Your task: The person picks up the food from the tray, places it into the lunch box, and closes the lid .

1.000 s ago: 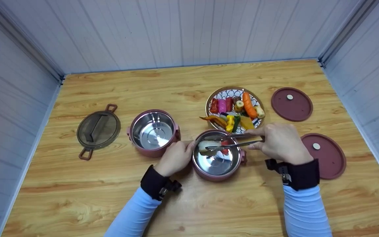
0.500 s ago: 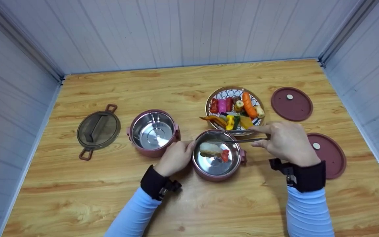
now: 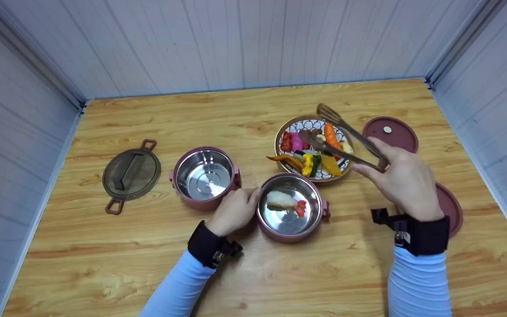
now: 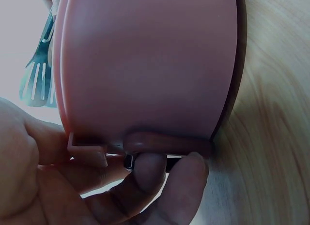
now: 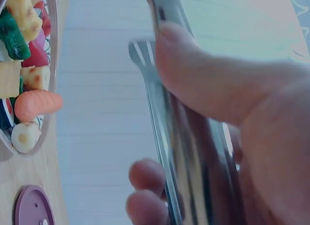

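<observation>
My left hand holds the side handle of a dusty-red pot, its fingers curled under that handle in the left wrist view. Inside the steel-lined pot lies a sushi-like piece, white and brown with a red tail. My right hand grips a pair of slotted serving tongs. Their arms stand spread apart with nothing between them, above the patterned plate. That plate bears colourful food pieces, among them an orange carrot-like one. Part of the plate is hidden behind the tongs.
A second steel-lined pot stands left of my left hand. Farther left lies a dark translucent lid with two loop handles. Two round maroon lids lie at the right, one partly behind my right hand. Panelled walls enclose the table.
My right hand has lifted the tongs out of the pot and moved them right and up over the plate. The sushi-like piece stays in the pot. My left hand has not moved.
</observation>
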{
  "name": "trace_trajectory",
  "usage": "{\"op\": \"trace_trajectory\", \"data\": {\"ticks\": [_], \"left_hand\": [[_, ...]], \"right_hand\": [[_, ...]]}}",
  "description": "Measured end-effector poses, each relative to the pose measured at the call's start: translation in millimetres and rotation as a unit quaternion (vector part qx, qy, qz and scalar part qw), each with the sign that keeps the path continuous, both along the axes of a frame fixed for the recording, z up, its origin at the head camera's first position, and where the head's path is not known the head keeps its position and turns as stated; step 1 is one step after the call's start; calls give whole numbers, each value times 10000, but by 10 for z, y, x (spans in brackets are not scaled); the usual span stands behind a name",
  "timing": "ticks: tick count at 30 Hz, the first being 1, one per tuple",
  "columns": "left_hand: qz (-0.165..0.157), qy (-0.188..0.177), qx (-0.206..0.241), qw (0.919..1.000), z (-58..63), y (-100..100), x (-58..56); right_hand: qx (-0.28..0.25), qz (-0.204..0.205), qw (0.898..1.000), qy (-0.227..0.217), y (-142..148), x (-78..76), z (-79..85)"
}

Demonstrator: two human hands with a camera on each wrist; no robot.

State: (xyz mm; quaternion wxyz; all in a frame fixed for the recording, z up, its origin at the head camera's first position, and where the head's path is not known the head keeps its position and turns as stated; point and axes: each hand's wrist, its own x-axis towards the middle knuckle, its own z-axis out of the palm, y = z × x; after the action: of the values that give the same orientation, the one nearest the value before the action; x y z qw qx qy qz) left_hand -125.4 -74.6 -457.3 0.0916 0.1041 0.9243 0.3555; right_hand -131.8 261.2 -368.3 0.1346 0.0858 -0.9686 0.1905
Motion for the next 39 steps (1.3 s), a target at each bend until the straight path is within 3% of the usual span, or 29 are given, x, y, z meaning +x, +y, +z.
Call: {"op": "trace_trajectory", "data": {"ticks": [6, 11, 22, 30, 39], "left_hand": [[3, -12, 8, 10000, 1, -2, -1], [-12, -33, -3, 10000, 8, 1, -1], [-9, 39, 24, 10000, 5, -1, 4], [-24, 28, 5, 10000, 12, 3, -2], [4, 11, 51, 10000, 12, 3, 2]], "right_hand": [[-162, -330, 9989, -299, 82, -26, -29], [-202, -572, 9943, -878, 148, -65, -55], [95, -908, 9804, -1744, 215, -126, -121], [222, -1042, 9790, -1736, 206, -161, -184], [268, -1008, 9845, -1410, 156, -171, -231]]}}
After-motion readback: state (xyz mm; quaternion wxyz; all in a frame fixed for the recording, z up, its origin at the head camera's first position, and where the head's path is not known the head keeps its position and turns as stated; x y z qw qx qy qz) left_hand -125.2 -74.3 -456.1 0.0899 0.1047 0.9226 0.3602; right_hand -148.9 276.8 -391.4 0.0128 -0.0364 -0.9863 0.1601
